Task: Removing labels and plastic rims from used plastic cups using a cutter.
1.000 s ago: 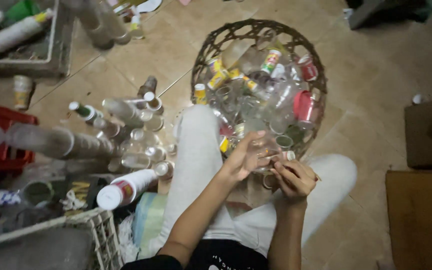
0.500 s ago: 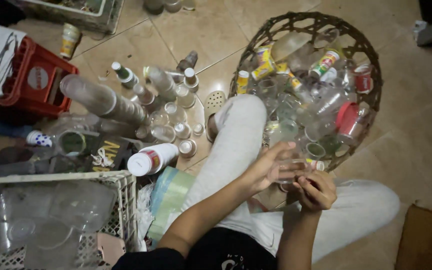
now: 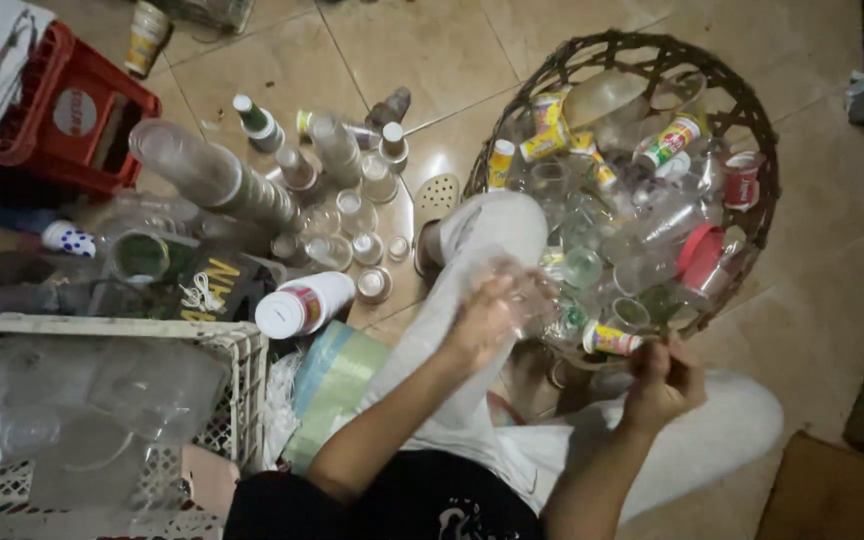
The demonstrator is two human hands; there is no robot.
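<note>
Now the left hand is wrapped round a clear plastic cup over the knee; at four o'clock the right hand is fisted, contents unclear. Woven basket of bottles sits at one o'clock.

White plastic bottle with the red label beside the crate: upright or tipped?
Tipped: the white plastic bottle lies on its side on the floor.

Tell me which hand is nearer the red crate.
Left. The left hand is above the knee, on the same side as the red crate; the right hand is farther away, by the woven basket.
</note>
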